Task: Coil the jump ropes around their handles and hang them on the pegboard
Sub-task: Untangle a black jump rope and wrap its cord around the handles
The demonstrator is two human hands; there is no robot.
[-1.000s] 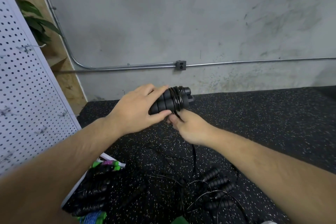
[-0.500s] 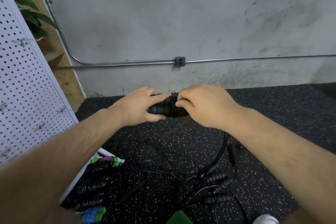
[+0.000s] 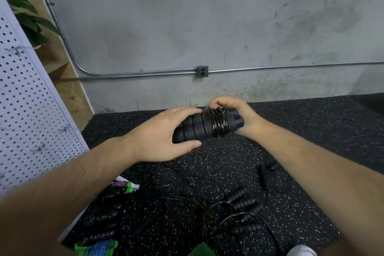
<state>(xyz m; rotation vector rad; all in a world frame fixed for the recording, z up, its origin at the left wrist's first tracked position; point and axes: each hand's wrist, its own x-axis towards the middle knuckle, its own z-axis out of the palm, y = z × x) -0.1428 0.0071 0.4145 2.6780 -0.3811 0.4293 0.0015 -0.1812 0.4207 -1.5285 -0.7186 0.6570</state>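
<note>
A pair of black ribbed jump rope handles [image 3: 199,128] is held side by side above the floor, with several turns of thin black rope [image 3: 218,122] wound round their right part. My left hand [image 3: 164,137] grips the handles' left end, fingers over the top and thumb underneath. My right hand [image 3: 234,112] curls over the far side of the coil at the right end and pinches the rope. The loose rope hangs down out of sight behind my right arm. The white pegboard [image 3: 25,114] with small wire hooks stands at the left.
More black handles and tangled thin ropes [image 3: 243,206] lie on the speckled rubber floor [image 3: 311,131] below my hands. Coiled ropes, some green and blue [image 3: 97,246], lie at the pegboard's foot. A grey concrete wall with a metal conduit [image 3: 145,72] runs behind.
My right hand went from under the handles, over the top, to the far right end, carrying the rope round them. My left hand kept its grip on the left end.
</note>
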